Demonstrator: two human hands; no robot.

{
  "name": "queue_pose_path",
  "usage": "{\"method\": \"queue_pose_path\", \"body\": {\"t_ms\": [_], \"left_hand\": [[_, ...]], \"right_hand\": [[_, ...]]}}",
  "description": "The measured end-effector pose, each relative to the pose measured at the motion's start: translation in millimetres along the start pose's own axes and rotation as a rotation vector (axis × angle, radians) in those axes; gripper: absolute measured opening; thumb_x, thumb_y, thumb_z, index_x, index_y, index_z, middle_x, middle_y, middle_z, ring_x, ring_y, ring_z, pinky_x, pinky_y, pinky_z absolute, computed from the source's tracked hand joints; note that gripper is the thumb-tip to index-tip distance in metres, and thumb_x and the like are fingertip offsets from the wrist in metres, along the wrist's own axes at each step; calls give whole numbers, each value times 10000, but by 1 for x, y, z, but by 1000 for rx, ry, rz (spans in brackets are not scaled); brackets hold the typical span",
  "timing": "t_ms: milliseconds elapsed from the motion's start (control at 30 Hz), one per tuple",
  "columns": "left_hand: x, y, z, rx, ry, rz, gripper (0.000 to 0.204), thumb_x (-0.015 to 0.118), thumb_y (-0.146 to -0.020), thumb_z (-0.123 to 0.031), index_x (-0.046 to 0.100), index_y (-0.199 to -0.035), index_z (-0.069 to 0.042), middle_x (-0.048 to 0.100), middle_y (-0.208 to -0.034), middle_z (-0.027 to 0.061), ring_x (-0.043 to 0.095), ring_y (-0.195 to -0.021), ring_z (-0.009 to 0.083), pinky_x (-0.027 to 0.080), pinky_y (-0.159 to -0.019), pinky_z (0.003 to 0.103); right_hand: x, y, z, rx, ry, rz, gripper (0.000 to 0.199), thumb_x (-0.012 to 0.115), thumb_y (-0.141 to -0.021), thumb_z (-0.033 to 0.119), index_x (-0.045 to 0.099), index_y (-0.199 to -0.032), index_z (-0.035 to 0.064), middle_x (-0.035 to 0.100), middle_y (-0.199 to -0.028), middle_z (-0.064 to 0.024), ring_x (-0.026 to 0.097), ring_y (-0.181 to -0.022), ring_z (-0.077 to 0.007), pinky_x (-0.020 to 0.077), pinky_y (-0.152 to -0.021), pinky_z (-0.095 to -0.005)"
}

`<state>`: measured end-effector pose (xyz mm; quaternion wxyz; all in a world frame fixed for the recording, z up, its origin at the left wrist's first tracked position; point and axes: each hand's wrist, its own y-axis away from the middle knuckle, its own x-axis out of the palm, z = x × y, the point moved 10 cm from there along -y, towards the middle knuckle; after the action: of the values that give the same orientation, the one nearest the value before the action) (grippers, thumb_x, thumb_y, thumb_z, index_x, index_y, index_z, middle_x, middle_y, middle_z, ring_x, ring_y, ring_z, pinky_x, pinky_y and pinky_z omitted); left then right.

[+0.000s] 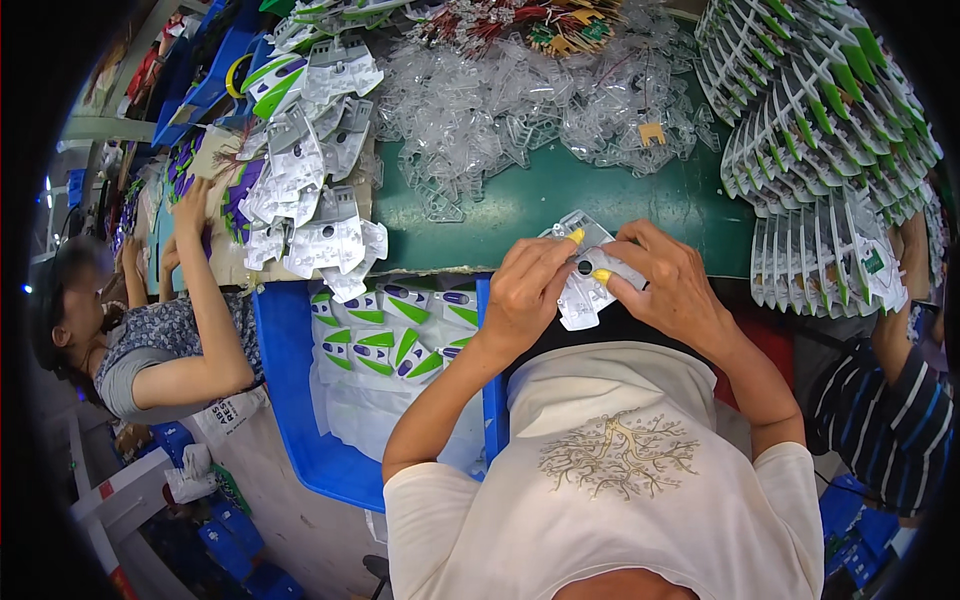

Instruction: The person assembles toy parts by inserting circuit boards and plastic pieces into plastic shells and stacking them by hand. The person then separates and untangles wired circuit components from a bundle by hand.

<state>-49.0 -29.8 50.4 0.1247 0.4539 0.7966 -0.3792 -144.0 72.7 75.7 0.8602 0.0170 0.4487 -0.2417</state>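
Near the front edge of the green table (570, 195), a white plastic shell (578, 305) with a round dark hole is held between my two hands. My left hand (527, 280) grips its left side, fingers bent over the upper edge. From the right, my right hand (672, 275) curls around the shell, its thumb pressing on the face. Yellow covers show on a digit of each hand. Whether a small clear part sits under my fingers I cannot tell.
Clear plastic parts (470, 115) are heaped at the back, beside red wires (475, 25). White shells (330, 240) overlap at the left; white-green shells (820, 150) stand stacked at the right. A blue bin (283, 400) holds white-green pieces (405, 305). People sit at both sides.
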Motion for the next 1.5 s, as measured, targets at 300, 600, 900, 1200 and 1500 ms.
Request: {"method": "queue_pose_path", "body": {"t_ms": [300, 600, 900, 1200, 1500], "left_hand": [[12, -16, 0, -3, 159, 191, 632, 652, -814, 80, 499, -1409, -66, 705, -1070, 91, 572, -941, 309, 450, -868, 409], [16, -14, 0, -14, 91, 286, 666, 638, -831, 79, 442, -1454, -52, 717, -1080, 104, 565, -941, 304, 447, -897, 403], [13, -16, 0, -24, 123, 259, 697, 635, -834, 84, 410, -1480, -49, 710, -1081, 93, 550, -935, 290, 444, -897, 392], [12, -10, 5, -30, 143, 248, 704, 631, -845, 85, 399, -1492, -68, 704, -1092, 88, 540, -923, 285, 444, -895, 390], [21, -19, 5, -37, 181, 280, 611, 535, -903, 86, 390, -1484, -35, 702, -1126, 124, 554, -981, 331, 432, -934, 415]], "right_hand": [[-2, 2, 11, -46, 143, 59, 258, 736, -790, 143, 699, -1001, -2, 595, -1020, -139, 663, -815, -314, 547, -693, -431], [-27, 16, 23, -53, -258, -69, 228, 670, -770, -85, 706, -986, -23, 704, -938, -141, 698, -803, -271, 563, -695, -354], [2, 36, 41, -209, 197, -206, 276, 752, -686, -7, 701, -955, 31, 653, -880, -56, 633, -710, -204, 516, -595, -323], [15, 33, 44, -158, 106, -168, 278, 728, -674, 6, 706, -950, 31, 627, -889, -70, 630, -725, -215, 530, -599, -337], [-16, 54, -30, 226, -35, -279, 263, 684, -780, 23, 630, -1036, 55, 636, -738, -132, 649, -617, -284, 505, -535, -399]]}}
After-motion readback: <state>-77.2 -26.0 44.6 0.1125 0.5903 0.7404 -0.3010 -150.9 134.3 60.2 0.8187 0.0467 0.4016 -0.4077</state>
